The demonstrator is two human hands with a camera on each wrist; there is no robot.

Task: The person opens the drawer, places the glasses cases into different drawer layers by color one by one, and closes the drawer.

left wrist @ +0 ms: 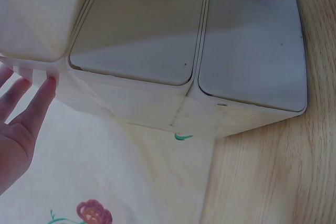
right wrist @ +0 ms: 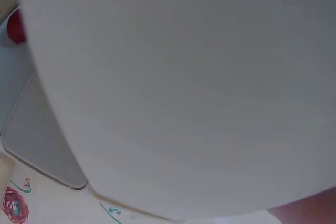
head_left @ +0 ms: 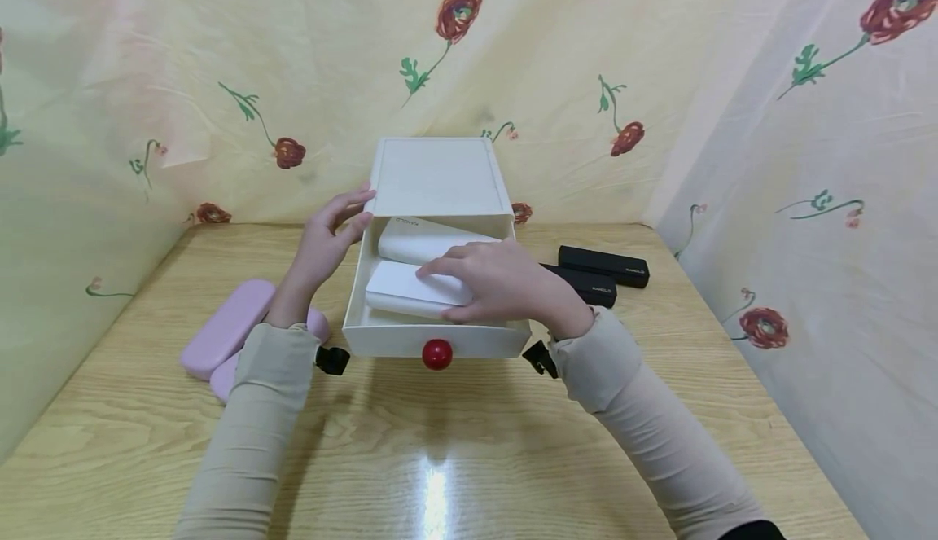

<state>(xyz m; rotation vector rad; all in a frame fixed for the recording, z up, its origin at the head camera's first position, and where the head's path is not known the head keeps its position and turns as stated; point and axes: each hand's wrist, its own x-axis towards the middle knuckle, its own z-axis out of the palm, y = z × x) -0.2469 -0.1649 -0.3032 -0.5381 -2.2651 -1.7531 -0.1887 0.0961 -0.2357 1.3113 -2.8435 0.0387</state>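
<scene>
A white drawer unit (head_left: 443,173) stands on the table, its top drawer (head_left: 388,341) pulled out by a red knob (head_left: 437,354) at the front. Two white glasses cases lie inside: a far one (head_left: 421,239) with lettering and a near one (head_left: 399,283). My right hand (head_left: 501,279) holds the near case, a fingertip on its top and the thumb at its near side; the other fingers are hidden. With loosely spread fingers, my left hand (head_left: 333,230) touches the unit's left side. In the left wrist view, those fingers (left wrist: 42,100) meet the unit's edge.
Left of the unit lie purple glasses cases (head_left: 229,328), partly behind the left forearm. Two black cases, a far one (head_left: 604,266) and a nearer one (head_left: 589,286), lie to the right. Flowered cloth (head_left: 330,59) hangs behind the table. Closed drawers (left wrist: 142,30) sit beneath the pulled-out one.
</scene>
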